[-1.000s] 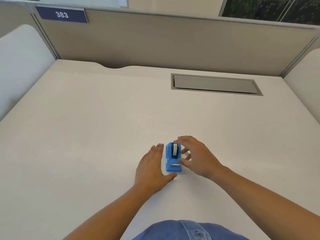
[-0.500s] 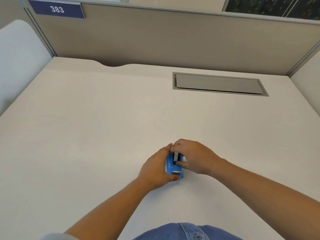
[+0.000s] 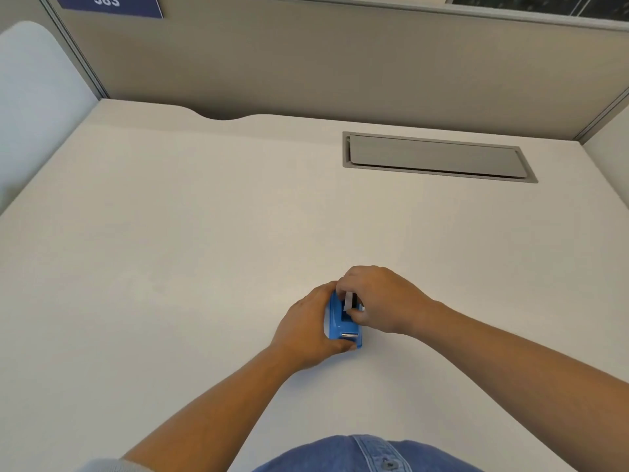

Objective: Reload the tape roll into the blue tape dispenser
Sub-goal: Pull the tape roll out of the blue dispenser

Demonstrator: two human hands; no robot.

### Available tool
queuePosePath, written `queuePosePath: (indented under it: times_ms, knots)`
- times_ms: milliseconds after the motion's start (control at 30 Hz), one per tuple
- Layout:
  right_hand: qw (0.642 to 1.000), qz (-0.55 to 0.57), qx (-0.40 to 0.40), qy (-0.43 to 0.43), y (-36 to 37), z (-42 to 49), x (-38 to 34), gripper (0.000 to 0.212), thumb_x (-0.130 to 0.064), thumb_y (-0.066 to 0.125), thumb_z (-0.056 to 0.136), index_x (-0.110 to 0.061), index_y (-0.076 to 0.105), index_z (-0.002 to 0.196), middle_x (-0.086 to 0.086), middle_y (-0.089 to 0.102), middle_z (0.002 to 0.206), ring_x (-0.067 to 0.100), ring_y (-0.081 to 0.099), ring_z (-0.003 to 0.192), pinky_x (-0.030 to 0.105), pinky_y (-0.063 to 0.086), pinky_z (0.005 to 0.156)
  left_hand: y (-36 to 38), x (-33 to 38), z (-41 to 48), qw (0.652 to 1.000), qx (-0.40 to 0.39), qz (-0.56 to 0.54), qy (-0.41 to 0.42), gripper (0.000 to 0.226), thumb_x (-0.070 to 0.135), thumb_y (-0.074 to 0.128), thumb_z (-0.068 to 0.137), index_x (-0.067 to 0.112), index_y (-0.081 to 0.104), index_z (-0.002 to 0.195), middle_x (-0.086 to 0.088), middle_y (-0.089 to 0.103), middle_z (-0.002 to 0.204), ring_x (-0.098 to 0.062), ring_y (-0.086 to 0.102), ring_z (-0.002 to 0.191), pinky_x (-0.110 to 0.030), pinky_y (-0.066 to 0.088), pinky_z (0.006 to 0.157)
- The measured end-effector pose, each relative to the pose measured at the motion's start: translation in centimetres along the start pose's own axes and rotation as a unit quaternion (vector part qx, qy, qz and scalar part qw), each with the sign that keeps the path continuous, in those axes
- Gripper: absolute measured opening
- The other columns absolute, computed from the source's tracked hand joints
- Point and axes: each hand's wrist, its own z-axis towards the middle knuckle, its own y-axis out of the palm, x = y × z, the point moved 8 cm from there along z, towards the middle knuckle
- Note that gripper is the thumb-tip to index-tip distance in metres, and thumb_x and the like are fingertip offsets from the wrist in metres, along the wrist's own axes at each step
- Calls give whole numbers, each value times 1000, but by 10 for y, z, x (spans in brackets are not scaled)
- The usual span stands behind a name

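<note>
Head view of a two-handed grip at the near middle of a pale desk (image 3: 170, 267). We see the blue tape dispenser (image 3: 338, 323) standing on the desk surface, clasped from its left side by the left hand (image 3: 306, 332), whose fingers curl over the far end and whose thumb wraps under the near end, just below the small metal cutter bar (image 3: 349, 334). To the right of this clasp, the right hand (image 3: 381, 301) closes from above and from the right, its fingertips (image 3: 342, 287) and thumb pinched on the tape roll (image 3: 348, 300), which shows as a pale band standing upright in the dispenser's open slot; we cannot tell whether the roll is fully seated. Well beyond the grip and to its right lies a grey cable hatch (image 3: 435, 158) set flush in the desk, and behind it rises a partition bearing a blue number plate (image 3: 109, 3).
</note>
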Motion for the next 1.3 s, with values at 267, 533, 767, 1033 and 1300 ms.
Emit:
queuePosePath:
  times_ms: [267,533,767,1033,1300]
  knots:
    - [1000,7,-2,5,-6,-2,-3,25,-16,68,75,-24,64,98,-4,63,100,16,57,86,35,53,76,-2,3,-2,1000,-5,23,-8,86,52,83,60,40,35,131,15,57,128,-5,52,98,-22,40,82]
    - [999,39,26,-5,-34,-5,-13,26,-13,69,69,-28,64,91,-7,63,96,13,56,82,34,55,71,-3,6,1,998,-46,34,-32,93,54,86,56,38,35,132,13,55,133,-5,49,98,-22,40,81]
    - [989,126,72,6,-38,-44,-15,24,-19,71,70,-36,59,82,-17,58,81,1,54,68,16,46,61,-37,31,-32,994,17,-103,-36,94,60,79,66,35,36,145,15,45,145,-7,45,129,-32,39,108]
    - [955,249,158,-8,-50,-91,-36,38,-22,72,71,-38,63,104,-17,64,97,13,60,80,16,50,67,-37,64,-75,929,44,-365,-41,26,21,78,83,26,73,108,5,78,102,-16,75,88,-18,55,74]
    - [893,384,235,28,-62,-128,-38,43,-48,79,72,-40,64,112,-17,67,112,13,66,83,15,52,65,-53,87,-97,903,53,-425,-33,24,27,81,77,26,75,101,-1,79,95,-24,74,89,-28,59,79]
